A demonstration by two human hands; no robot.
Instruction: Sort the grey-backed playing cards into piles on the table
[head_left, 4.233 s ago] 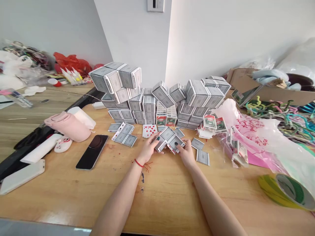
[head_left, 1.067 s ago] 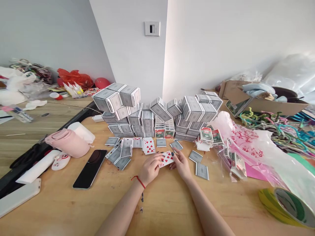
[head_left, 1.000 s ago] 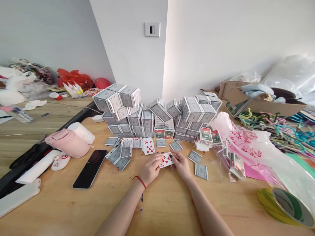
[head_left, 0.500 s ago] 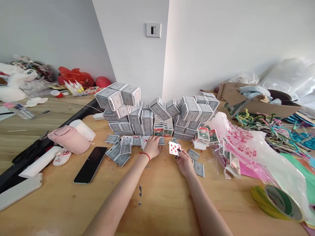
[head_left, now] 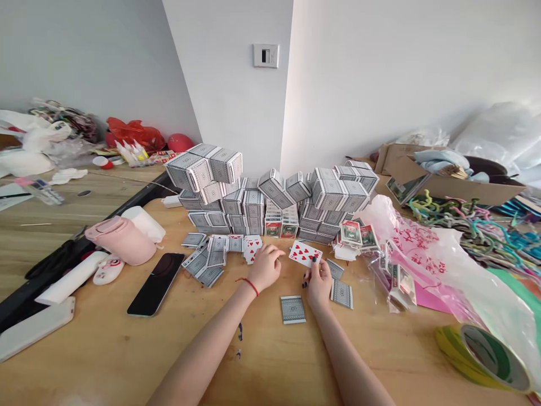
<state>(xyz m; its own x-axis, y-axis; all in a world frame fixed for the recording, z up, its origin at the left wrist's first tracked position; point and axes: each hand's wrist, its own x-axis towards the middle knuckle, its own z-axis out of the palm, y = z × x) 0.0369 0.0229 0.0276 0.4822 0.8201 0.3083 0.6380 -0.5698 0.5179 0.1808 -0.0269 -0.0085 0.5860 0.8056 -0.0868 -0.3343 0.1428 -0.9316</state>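
Note:
My right hand [head_left: 318, 282] pinches a playing card [head_left: 303, 253], a red heart card, tilted with its face toward me. Across from it, my left hand [head_left: 267, 268] reaches with its index finger stretched toward the card's left edge. I see nothing in the left hand. On the table below lies a card with a folded look, a grey-backed card [head_left: 292, 310]. Two more grey-backed cards [head_left: 341, 294] lie right of my right hand. Face-up heart cards [head_left: 252, 248] and a loose pile of cards [head_left: 203, 262] lie to the left.
Behind my hands stands a structure of grey-backed card blocks [head_left: 253, 211], with red-and-green card boxes [head_left: 289, 228] at its middle. A black phone [head_left: 156, 285] and a pink pouch [head_left: 122, 241] are left. Yellow tape [head_left: 469, 361], plastic bags [head_left: 456, 265] and pipe cleaners [head_left: 460, 223] fill the right.
A grey-backed card now lies on the table between my forearms. My left hand has drawn back slightly toward me. The heart card in my right hand shows more of its face.

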